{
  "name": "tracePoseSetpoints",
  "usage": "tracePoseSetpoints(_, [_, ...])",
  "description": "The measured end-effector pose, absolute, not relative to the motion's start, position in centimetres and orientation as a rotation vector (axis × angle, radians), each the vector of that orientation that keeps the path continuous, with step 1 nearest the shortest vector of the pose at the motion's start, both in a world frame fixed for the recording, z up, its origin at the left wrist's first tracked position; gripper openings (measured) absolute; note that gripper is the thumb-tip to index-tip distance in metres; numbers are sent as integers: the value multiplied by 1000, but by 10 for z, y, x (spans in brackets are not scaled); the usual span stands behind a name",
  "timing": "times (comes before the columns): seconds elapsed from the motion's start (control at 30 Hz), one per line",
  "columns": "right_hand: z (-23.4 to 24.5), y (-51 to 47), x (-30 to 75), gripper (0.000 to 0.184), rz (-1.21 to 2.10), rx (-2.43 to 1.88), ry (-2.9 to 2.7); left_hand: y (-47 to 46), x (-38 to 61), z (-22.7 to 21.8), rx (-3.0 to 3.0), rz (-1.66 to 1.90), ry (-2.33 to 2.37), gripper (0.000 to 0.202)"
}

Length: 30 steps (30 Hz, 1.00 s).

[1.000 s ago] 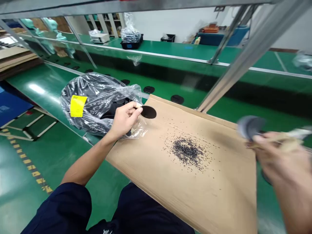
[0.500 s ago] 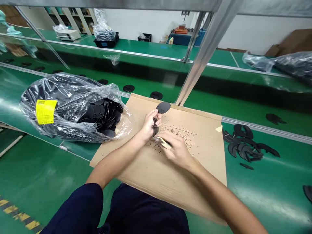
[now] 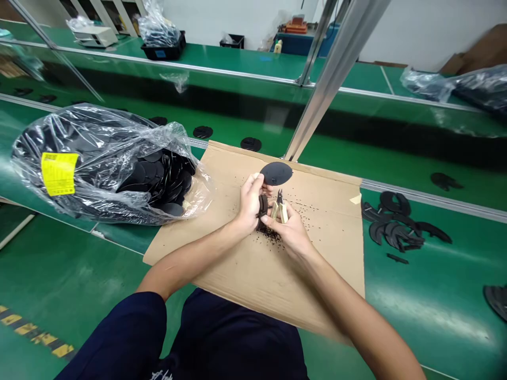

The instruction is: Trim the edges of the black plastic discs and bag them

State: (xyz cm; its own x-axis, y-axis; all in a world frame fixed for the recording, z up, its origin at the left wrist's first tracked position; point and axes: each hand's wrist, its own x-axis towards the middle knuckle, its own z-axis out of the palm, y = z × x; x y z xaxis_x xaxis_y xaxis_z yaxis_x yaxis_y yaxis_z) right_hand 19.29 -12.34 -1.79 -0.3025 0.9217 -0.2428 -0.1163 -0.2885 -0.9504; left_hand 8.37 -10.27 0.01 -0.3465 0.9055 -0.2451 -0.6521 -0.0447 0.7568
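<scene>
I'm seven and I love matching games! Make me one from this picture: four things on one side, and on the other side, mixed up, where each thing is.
Things:
1. Black disc
2. Pliers
3. Yellow label
4. Curved black scraps

Places:
A. Lying on the green bench, right of the cardboard
B. Stuck on the clear plastic bag
C. In the right hand
D. In the left hand

Right pairs: 1-D, 2-C, 3-B, 4-A
</scene>
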Motion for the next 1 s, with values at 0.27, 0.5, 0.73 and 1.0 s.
tracePoseSetpoints(0.27, [-12, -130, 204, 52, 1883, -1090, -950, -101, 90, -8, 436, 1718, 1099, 26])
tracePoseSetpoints(0.5, [-15, -124, 227, 51, 1754, -1118, -899, -100, 67, -7, 512, 1649, 1064, 17])
tracePoseSetpoints(0.73, [-25, -114, 251, 54, 1493, -1210, -1002, -106, 48, -21, 582, 1560, 1073, 29])
tracePoseSetpoints(1.0, [-38, -125, 261, 15, 728, -1155, -1642, -125, 55, -31, 684, 1350, 1080, 42])
